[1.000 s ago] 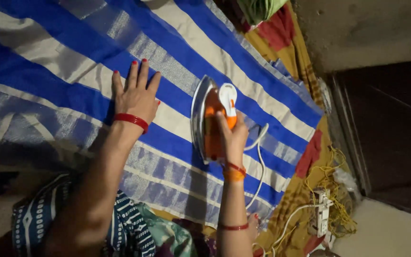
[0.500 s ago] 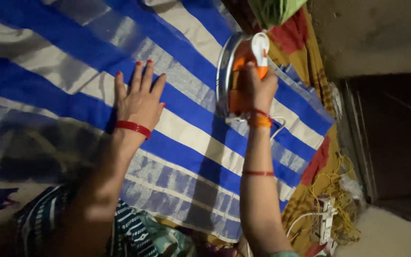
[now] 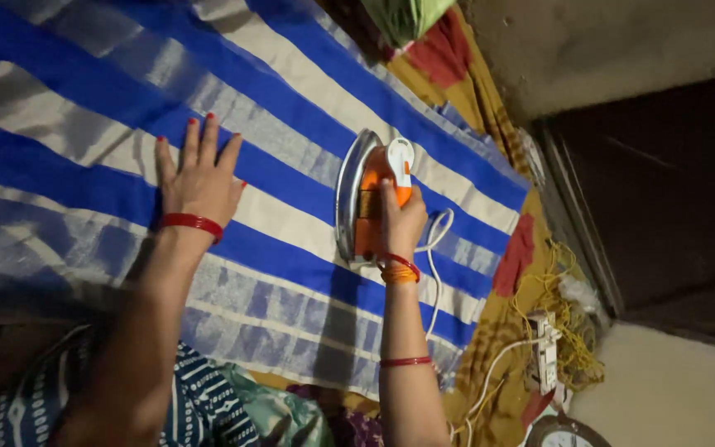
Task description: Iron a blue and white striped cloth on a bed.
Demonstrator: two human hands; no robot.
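- Iron (image 3: 367,199), orange and white, sits mid-cloth; our right hand (image 3: 400,222) grips its handle.
- Left hand (image 3: 199,175) lies flat, fingers spread, on the striped cloth (image 3: 84,108).
- We judge ironing partway: wrinkles remain at the near edge.

Blue and white stripes run right across the cloth (image 3: 308,99), with paler grey-blue checked bands between them. The iron (image 3: 370,199) shows an orange body, a white dial and a silvery soleplate, its cord (image 3: 434,273) white. Red bangle (image 3: 192,223) on one wrist, orange and red ones on the other. Underneath, a mustard-yellow sheet (image 3: 473,91) with red patches.
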